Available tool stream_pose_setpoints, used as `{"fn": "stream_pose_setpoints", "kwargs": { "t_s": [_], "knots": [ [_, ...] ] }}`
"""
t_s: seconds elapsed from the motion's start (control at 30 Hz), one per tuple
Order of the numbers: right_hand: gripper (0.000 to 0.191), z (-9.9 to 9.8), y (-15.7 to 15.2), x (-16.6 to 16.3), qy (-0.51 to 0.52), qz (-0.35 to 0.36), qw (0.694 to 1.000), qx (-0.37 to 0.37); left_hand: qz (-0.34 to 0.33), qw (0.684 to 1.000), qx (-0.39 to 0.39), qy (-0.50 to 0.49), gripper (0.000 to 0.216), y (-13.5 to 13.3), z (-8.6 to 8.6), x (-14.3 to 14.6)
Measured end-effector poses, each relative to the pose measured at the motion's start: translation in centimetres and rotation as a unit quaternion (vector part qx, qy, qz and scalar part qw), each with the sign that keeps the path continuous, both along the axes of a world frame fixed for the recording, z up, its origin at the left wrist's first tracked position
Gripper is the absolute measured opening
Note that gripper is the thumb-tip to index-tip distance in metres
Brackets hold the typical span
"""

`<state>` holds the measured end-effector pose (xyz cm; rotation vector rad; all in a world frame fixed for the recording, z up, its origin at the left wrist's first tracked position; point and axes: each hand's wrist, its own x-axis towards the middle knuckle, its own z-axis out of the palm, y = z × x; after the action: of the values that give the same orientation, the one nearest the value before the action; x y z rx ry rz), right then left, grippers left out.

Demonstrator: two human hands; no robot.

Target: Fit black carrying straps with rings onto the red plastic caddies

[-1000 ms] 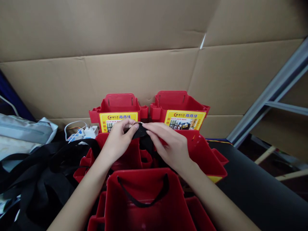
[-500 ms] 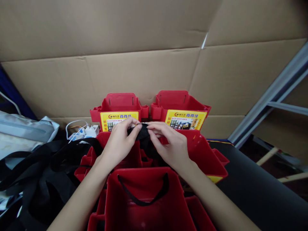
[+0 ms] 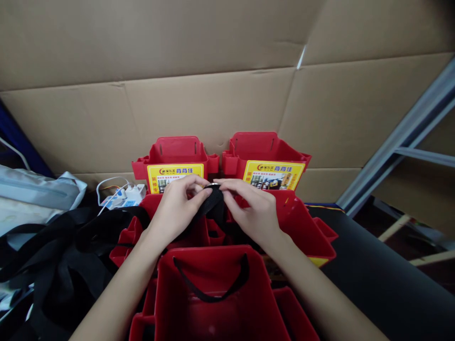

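Observation:
Between my two hands, above the red plastic boxes, is a black webbing strap (image 3: 209, 202) with a small shiny metal piece (image 3: 213, 185) at its top edge. My left hand (image 3: 180, 202) pinches the strap from the left with thumb and forefinger. From the right, my right hand (image 3: 255, 206) pinches it near the metal piece. The strap hangs down toward the boxes, and its lower part is partly hidden by my hands. Nearest me stands a red box (image 3: 213, 315) with a black strap loop (image 3: 209, 297) threaded through two slots in its back wall.
Two red boxes with yellow labels (image 3: 273, 175) stand against the cardboard wall (image 3: 209, 109). Loose black straps (image 3: 67, 265) are heaped at left, near a white power strip (image 3: 133, 195) and a grey-white bag (image 3: 35, 194). A metal frame (image 3: 398, 142) rises at right beside the black surface (image 3: 373, 270).
The strap between my fingers has turned, and more of its black face and the metal piece show. My hands stay in nearly the same place; the view has shifted slightly.

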<state>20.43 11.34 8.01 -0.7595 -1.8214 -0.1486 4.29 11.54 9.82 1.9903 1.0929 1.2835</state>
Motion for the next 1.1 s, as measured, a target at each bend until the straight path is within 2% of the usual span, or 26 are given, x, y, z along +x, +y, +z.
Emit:
{"fn": "stream_pose_setpoints", "kwargs": {
  "t_s": [0.3, 0.5, 0.73, 0.87, 1.1],
  "knots": [
    [0.017, 0.06, -0.36, -0.18, 0.031, 0.015, 0.998, -0.054, 0.004, 1.000, 0.004, -0.011, 0.012, -0.35, 0.27, 0.00],
    [0.016, 0.20, -0.27, -0.02, 0.002, 0.007, 0.999, -0.032, 0.007, 1.000, 0.010, -0.010, 0.014, -0.36, 0.24, 0.15],
    [0.015, 0.01, -0.24, -0.31, 0.009, -0.017, 1.000, 0.013, 0.055, 0.998, 0.038, -0.012, 0.010, -0.43, 0.18, 0.33],
    [0.014, 0.09, -0.41, -0.22, 0.015, -0.017, 1.000, -0.019, 0.058, 0.996, 0.058, -0.017, 0.008, -0.41, 0.12, 0.36],
    [0.012, 0.40, -0.54, -0.34, 0.047, 0.009, 0.997, -0.061, 0.027, 0.998, 0.054, -0.009, 0.009, -0.11, 0.21, -0.03]
  ]
}}
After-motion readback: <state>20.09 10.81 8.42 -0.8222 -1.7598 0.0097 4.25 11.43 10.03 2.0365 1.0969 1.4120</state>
